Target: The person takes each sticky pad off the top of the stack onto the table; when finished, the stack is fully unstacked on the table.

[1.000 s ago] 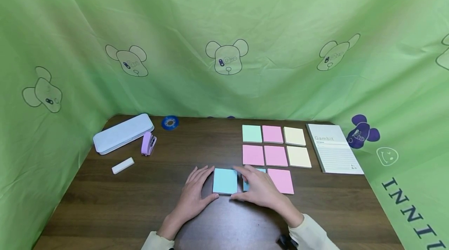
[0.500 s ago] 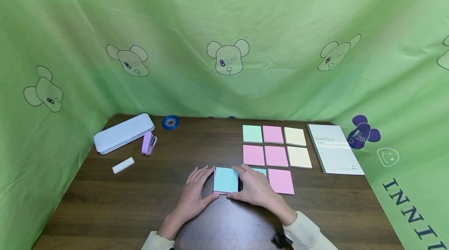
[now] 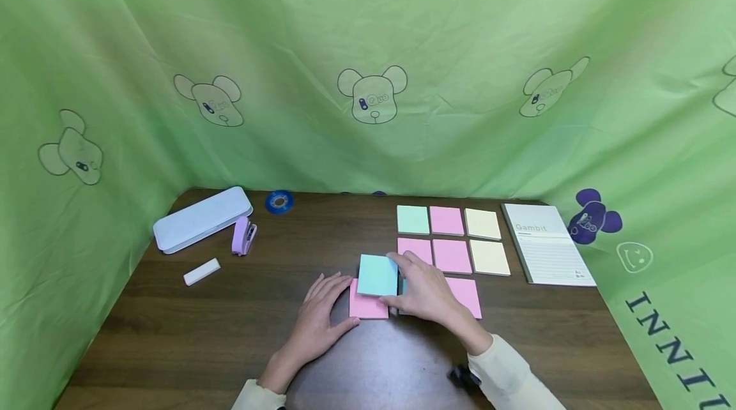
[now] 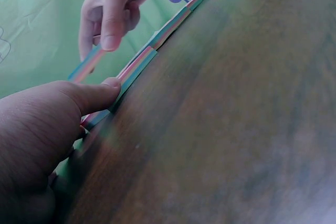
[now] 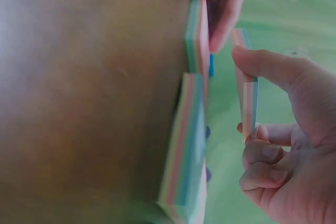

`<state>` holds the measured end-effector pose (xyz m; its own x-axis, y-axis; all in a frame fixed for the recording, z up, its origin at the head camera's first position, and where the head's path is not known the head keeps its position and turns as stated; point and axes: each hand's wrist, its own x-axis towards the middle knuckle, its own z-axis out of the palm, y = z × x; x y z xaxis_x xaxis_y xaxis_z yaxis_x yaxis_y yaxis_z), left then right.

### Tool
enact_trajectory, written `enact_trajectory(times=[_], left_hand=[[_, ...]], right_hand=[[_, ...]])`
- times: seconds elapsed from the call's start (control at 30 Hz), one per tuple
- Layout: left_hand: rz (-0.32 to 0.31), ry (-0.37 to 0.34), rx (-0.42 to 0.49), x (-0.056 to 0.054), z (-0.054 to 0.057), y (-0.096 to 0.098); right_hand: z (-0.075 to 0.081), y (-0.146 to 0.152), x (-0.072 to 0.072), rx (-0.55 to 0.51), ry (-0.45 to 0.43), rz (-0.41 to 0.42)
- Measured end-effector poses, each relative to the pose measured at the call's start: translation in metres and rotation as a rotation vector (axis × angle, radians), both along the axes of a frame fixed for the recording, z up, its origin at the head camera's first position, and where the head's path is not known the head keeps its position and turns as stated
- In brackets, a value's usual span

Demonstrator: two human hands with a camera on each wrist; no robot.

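A sticky note pad with a blue top and coloured layers (image 3: 376,274) is pinched by my right hand (image 3: 427,292), thumb at its near edge and fingertips at the far right corner. The right wrist view shows this raised pad (image 5: 249,103) above the others. Below it, partly covered, lies a pink-topped sticky note pad (image 3: 370,309). My left hand (image 3: 315,326) holds that pad at its left side, thumb at the near corner and index finger at the far one. Another blue-topped pad (image 3: 403,303) is mostly hidden under my right hand.
Pink pads (image 3: 452,257), cream pads (image 3: 490,258) and a mint pad (image 3: 413,220) lie in rows at right, beside a notebook (image 3: 549,247). At left are a pencil case (image 3: 202,220), purple stapler (image 3: 243,235), white eraser (image 3: 202,271) and blue tape roll (image 3: 278,202).
My right hand has lifted the blue-topped pad up and away from me off the pink-topped pad, which now shows underneath. My left hand has stayed in place.
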<state>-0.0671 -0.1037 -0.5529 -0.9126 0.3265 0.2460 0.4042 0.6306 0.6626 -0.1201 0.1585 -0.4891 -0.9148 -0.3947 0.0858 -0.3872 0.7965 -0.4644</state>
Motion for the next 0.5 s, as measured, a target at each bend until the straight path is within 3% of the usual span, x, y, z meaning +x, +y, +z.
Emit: enact_trajectory(times=[0.17,0.37,0.5], left_hand=[[-0.007,0.047,0.011,-0.001,-0.004,-0.001],[-0.015,-0.005,0.024,-0.001,-0.003,-0.002],[-0.011,0.000,0.019,-0.001,-0.003,-0.001]], right_hand=[[0.006,0.000,-0.016,-0.025,-0.028,-0.006],[0.004,-0.003,-0.034,-0.017,-0.066,-0.011],[0.000,-0.007,-0.043,0.018,-0.075,-0.039]])
